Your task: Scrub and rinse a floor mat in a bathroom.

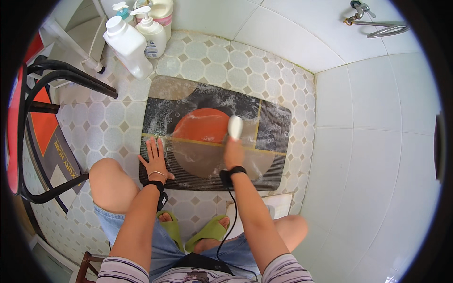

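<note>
A rectangular floor mat (223, 162) with an orange and brown circle lies on the tiled floor, wet and streaked with white foam. My right hand (234, 154) grips a white brush (235, 127), somewhat blurred, over the mat just right of the orange half-circle. Its bristles are hidden beneath it. My left hand (155, 161) rests flat on the mat's left part with its fingers spread, holding nothing. Both wrists wear black bands, and a black cable runs from the right one towards my lap.
White bottles (127, 46) and a pump bottle (152, 37) stand beyond the mat's far left corner. A black-legged stool (70, 70) lies at the left near another patterned mat (53, 141). Tiled walls (354, 106) bound the right and far sides, with a metal tap (359, 12) above.
</note>
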Motion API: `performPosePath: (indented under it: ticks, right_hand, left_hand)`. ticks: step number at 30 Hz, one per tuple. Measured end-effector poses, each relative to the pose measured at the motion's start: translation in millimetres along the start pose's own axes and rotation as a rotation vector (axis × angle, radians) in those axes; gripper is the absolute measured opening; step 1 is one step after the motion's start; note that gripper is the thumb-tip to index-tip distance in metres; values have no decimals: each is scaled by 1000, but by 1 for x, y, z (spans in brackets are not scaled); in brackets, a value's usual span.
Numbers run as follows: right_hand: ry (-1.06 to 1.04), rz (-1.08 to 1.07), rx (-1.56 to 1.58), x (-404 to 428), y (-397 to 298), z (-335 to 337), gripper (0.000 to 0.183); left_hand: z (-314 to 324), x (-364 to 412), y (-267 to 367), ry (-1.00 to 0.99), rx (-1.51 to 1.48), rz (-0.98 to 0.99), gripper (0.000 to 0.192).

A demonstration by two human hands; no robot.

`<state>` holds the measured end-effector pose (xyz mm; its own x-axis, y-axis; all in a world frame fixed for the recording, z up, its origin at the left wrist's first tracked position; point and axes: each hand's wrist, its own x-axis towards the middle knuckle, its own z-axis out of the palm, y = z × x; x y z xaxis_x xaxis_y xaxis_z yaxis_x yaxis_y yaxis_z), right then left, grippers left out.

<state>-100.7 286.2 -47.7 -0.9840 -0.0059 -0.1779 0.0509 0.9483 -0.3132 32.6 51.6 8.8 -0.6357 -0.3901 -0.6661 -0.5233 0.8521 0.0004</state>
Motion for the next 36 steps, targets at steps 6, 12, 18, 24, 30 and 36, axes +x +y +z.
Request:
performPosePath:
  ticks: [6, 12, 18, 24, 30, 36]
  right_hand:
    - [-258, 194, -74, -165, -8, 7, 36]
    - [-183, -64, -199, -111, -50, 14, 35]
    - [-134, 454, 50, -159, 0, -1, 35]
    - [-174, 27, -102, -144, -63, 16, 33]
    - [112, 503, 64, -135, 62, -7, 42]
    - [-149, 248, 13, -138, -25, 20, 39]
  left_hand:
    - [7, 0, -17, 15, 43, -42, 146]
    - [8, 2, -5, 27, 39, -6, 146]
    - [-4, -2, -8, -42, 43, -48, 142]
    - [9, 4, -5, -4, 30, -41, 146]
    - [8, 0, -13, 6, 27, -55, 146]
    - [6, 0, -10, -19, 28, -58, 147]
